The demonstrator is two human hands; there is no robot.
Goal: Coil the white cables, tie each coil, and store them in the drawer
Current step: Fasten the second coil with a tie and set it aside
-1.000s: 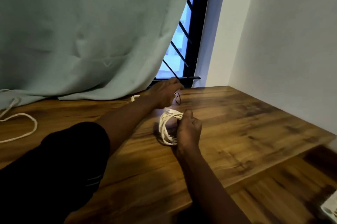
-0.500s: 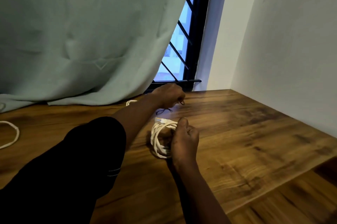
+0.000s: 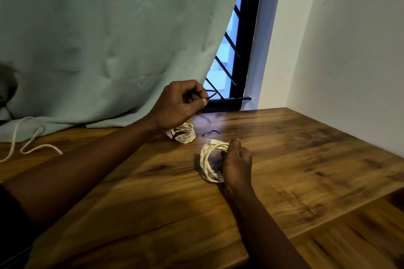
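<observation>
Gripping an upright coil of white cable (image 3: 208,160), the right hand (image 3: 237,162) curls its fingers round the coil's right side and holds it on edge on the brown wood-grain tabletop (image 3: 306,148). Beyond and left of this coil, the raised left hand (image 3: 180,104) pinches a thin black tie (image 3: 205,118), which is blurred. A second white cable coil (image 3: 183,134) lies just beyond the held coil, partly hidden by the left wrist. A loose black tie (image 3: 211,132) lies between both coils. Far left, loose white cable (image 3: 32,144) trails from a pale green curtain (image 3: 109,39). A black barred window (image 3: 238,50) and a white wall (image 3: 349,50) stand behind.
</observation>
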